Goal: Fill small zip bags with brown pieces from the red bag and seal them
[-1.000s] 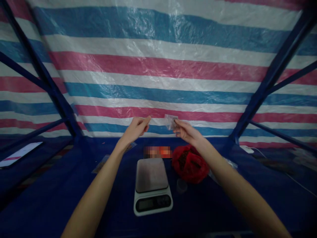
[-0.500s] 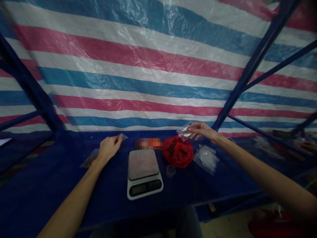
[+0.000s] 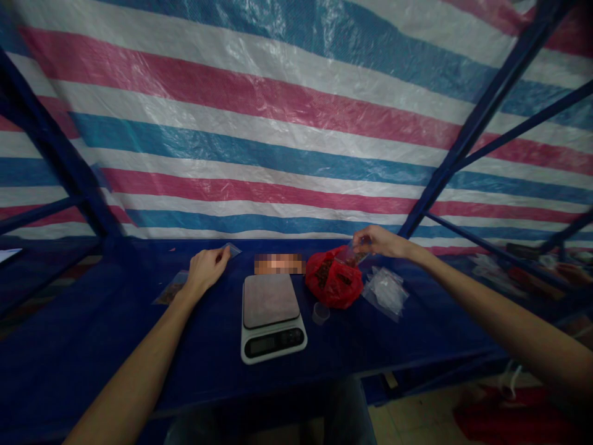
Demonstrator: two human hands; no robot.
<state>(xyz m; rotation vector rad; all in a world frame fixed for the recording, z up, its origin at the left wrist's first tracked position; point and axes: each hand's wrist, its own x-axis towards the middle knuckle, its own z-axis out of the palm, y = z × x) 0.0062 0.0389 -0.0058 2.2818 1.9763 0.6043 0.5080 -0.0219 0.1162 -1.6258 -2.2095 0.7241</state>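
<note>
My left hand (image 3: 207, 269) is closed on a small clear plastic bag (image 3: 233, 250), whose corner sticks out past the fingertips. Beside that wrist lies another clear bag (image 3: 170, 292) with brown contents. My right hand (image 3: 377, 240) pinches a clear zip bag (image 3: 351, 254) that hangs over the right rim of a red plastic bag (image 3: 332, 281). Small brown pieces fill the red bag, which stands open. A white kitchen scale (image 3: 273, 318) with a bare metal plate sits between my hands. A small clear cup (image 3: 320, 313) stands just right of it.
A pile of clear bags (image 3: 386, 290) lies right of the red bag. Behind the scale is a blurred-out orange item (image 3: 279, 264). Blue metal posts (image 3: 445, 167) and a striped sheet (image 3: 259, 142) bound the blue table (image 3: 208, 364) at the back.
My right hand has lowered slightly, and the clear bag in it has swung down to the red bag's right rim. My left hand keeps its hold. The whole view has shifted a little.
</note>
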